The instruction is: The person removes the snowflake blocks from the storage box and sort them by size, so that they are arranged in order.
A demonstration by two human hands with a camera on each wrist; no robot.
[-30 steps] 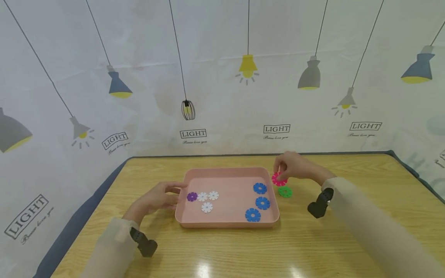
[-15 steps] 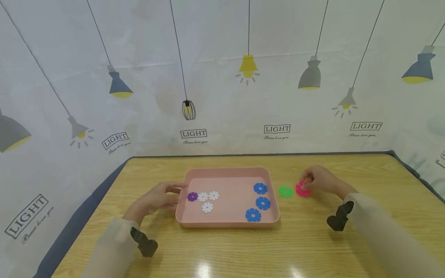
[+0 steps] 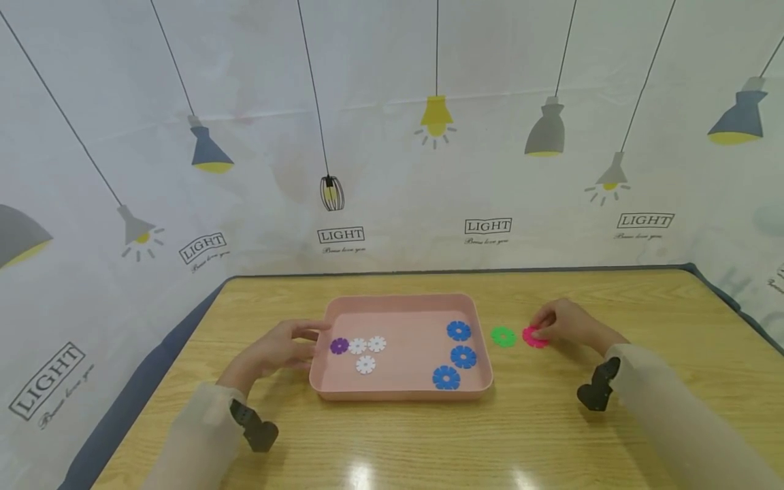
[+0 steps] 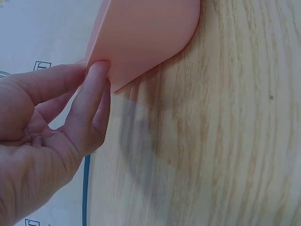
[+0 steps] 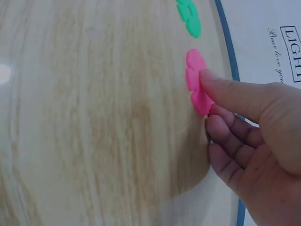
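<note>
Only the head view shows blue discs (image 3: 471,358). The left hand (image 3: 283,348) grips the tray (image 3: 404,393); the right hand (image 5: 263,134) pinches a pink disc (image 5: 193,81), since moved past the green disc (image 5: 193,25).

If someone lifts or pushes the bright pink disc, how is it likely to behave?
The bright pink disc is probably stiff: it shows no obvious bend in the right hand. It looks thin and slotted, so it is likely light. Its flat form suggests sliding rather than rolling if pushed across the table.

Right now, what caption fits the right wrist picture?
The right hand holds a pink disc, a green disc close by.
</note>
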